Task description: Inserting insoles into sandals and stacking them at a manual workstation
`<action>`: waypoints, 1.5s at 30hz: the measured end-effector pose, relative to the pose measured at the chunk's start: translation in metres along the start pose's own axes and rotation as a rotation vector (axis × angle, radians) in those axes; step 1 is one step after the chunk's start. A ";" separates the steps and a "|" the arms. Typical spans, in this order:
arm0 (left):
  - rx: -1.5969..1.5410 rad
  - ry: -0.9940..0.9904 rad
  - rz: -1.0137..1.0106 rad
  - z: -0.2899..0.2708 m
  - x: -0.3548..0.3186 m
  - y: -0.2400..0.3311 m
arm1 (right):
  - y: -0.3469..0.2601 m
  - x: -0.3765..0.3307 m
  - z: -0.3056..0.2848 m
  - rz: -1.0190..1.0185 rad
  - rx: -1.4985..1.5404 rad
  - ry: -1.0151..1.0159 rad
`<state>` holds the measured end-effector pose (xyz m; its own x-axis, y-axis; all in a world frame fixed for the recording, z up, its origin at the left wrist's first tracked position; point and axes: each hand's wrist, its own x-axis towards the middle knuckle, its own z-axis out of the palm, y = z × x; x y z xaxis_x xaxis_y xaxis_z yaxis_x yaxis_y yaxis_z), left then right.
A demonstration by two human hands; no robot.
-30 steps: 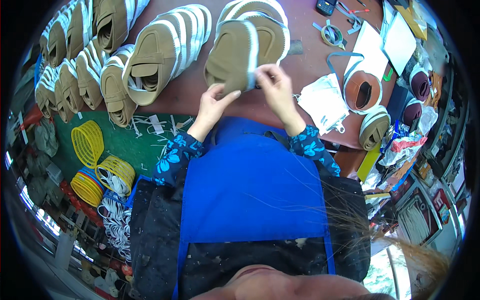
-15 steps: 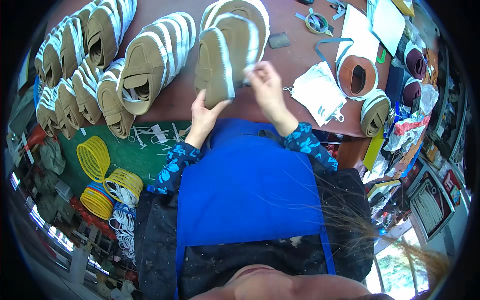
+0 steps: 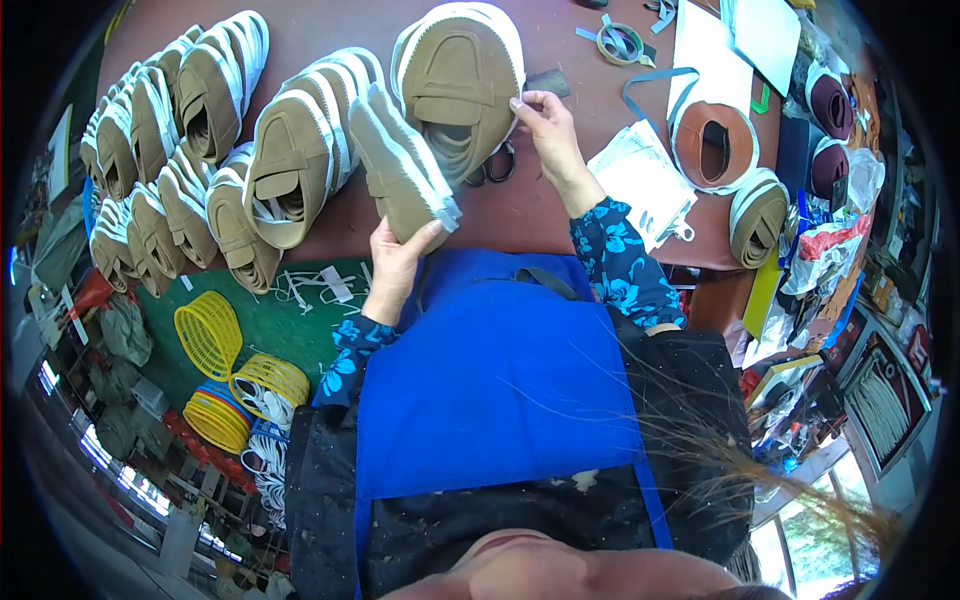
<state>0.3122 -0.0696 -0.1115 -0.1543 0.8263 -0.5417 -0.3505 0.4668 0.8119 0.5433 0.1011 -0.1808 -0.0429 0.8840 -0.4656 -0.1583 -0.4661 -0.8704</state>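
My left hand (image 3: 397, 262) grips a few brown shoe uppers (image 3: 388, 165) with white edging by their lower end, thumb on top. They stand tilted, one behind another, over the table's near edge. To their right lies a stack of matching uppers (image 3: 455, 72), the top one showing a strap across it. My right hand (image 3: 553, 135) pinches the right edge of this stack's top upper between thumb and fingers. Black scissor handles (image 3: 502, 163) stick out from beneath the stack. A small dark grey block (image 3: 548, 83) rests just beyond my right hand.
Rows of brown uppers (image 3: 205, 105) fill the left of the reddish table (image 3: 330, 232). On the right are a tape roll (image 3: 620, 42), white sheets (image 3: 640, 180), an orange-brown upper (image 3: 712, 148) and another brown bundle (image 3: 760, 220). Yellow baskets (image 3: 208, 335) stand below left.
The upper my right hand was near now stands with the others in my left hand, which has tilted them leftward. My right hand has moved up and right to the stack's edge.
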 end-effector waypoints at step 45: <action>1.581 0.358 0.458 -0.154 0.083 0.094 | 0.003 0.018 0.007 -0.073 -0.064 -0.105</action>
<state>0.1244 -0.0054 -0.1140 -0.2391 0.9695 -0.0539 0.9504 0.2450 0.1914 0.5353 0.1161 -0.1906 -0.1376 0.9128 -0.3844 -0.1014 -0.3991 -0.9113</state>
